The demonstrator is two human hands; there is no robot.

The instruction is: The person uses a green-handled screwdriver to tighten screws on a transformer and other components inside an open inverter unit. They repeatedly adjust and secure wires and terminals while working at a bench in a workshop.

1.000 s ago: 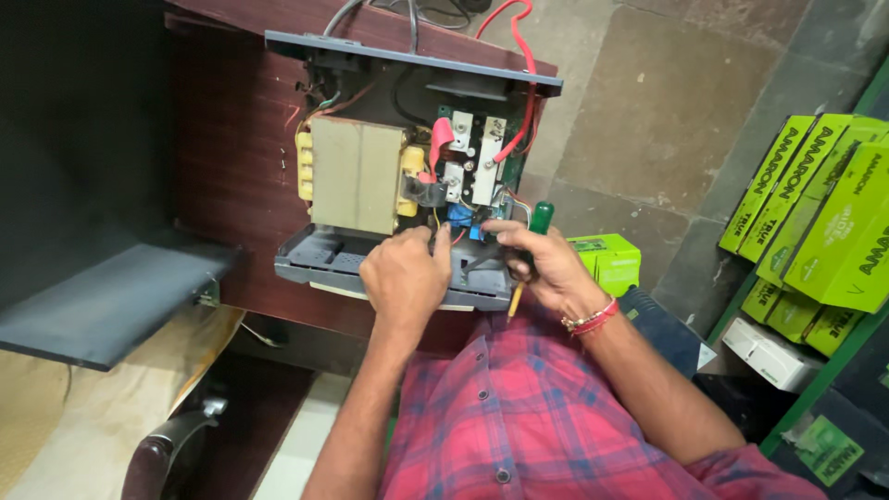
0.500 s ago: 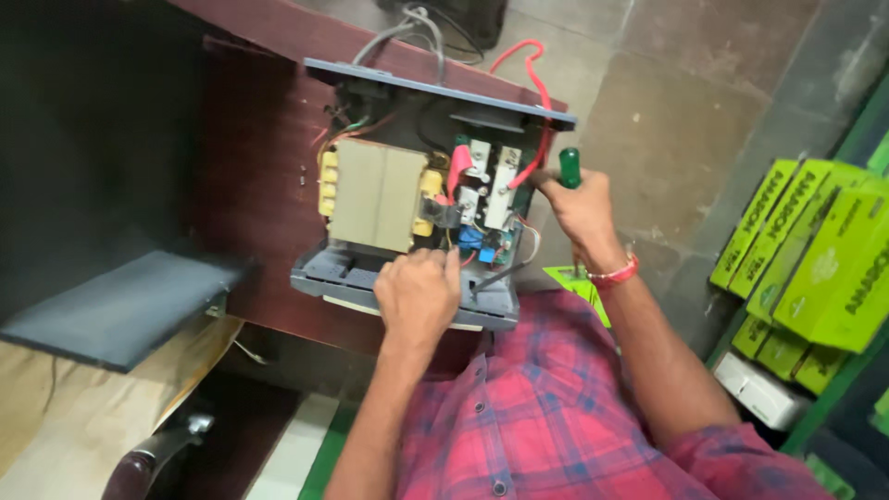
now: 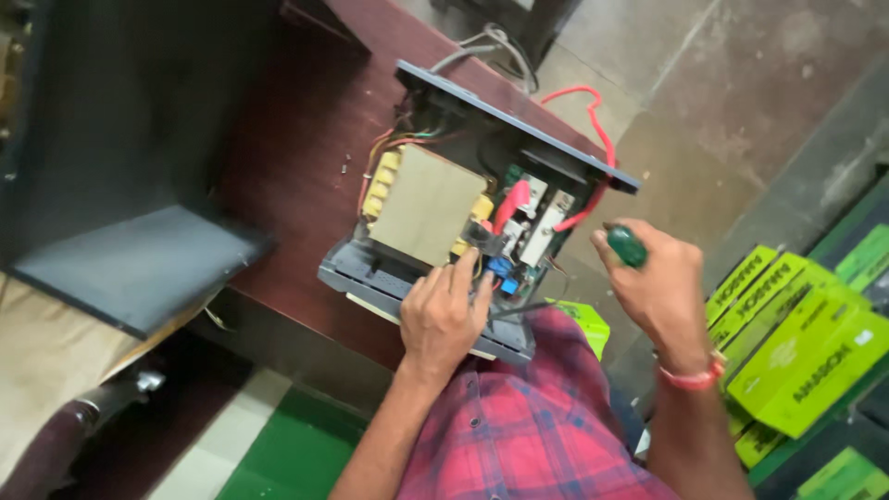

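Observation:
An opened electrical unit [image 3: 463, 213] lies on the dark red table [image 3: 296, 157], showing a tan transformer [image 3: 426, 204], a circuit board and red wires [image 3: 593, 139]. My left hand [image 3: 446, 315] rests on the unit's near edge, fingers touching small blue parts [image 3: 501, 274] inside it. Off the unit's right side, my right hand [image 3: 659, 282] is raised and closed around a screwdriver with a green handle [image 3: 627, 245]; its shaft is hidden.
The unit's dark grey cover [image 3: 130, 204] stands at the left on the table. Several green cardboard boxes [image 3: 806, 343] are stacked at the right. A chair arm [image 3: 65, 426] shows at bottom left. Grey cables [image 3: 491, 46] trail behind the unit.
My right hand has lifted the screwdriver out of the unit and away to its right. The left hand stays at the near edge. The view has tilted and shifted.

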